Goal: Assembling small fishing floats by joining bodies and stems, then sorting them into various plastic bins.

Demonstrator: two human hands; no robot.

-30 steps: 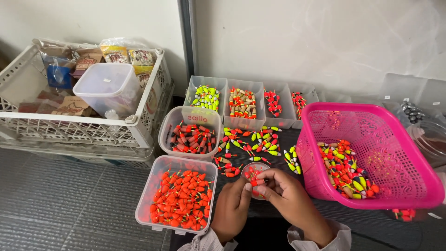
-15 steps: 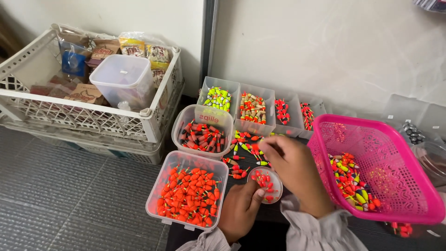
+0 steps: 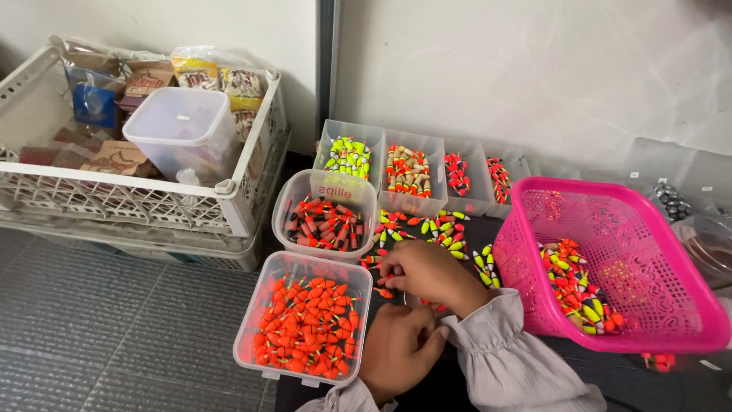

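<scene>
Pink basket (image 3: 671, 320) glossy plastic; tubs (image 3: 255, 336) clear smooth plastic; sleeve (image 3: 511, 358) matt cloth, probably cotton.

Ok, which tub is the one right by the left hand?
Start at the pink basket and look left past both hands. Just left of the left hand sits a clear, square-ish plastic tub, nearest the camera. It alone holds only solid orange floats; its neighbours hold mixed colours.

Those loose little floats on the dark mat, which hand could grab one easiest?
Probably the right hand: its fingertips already rest among the loose floats on the mat. The left hand sits curled lower down, nearer the tub of orange floats.
</scene>
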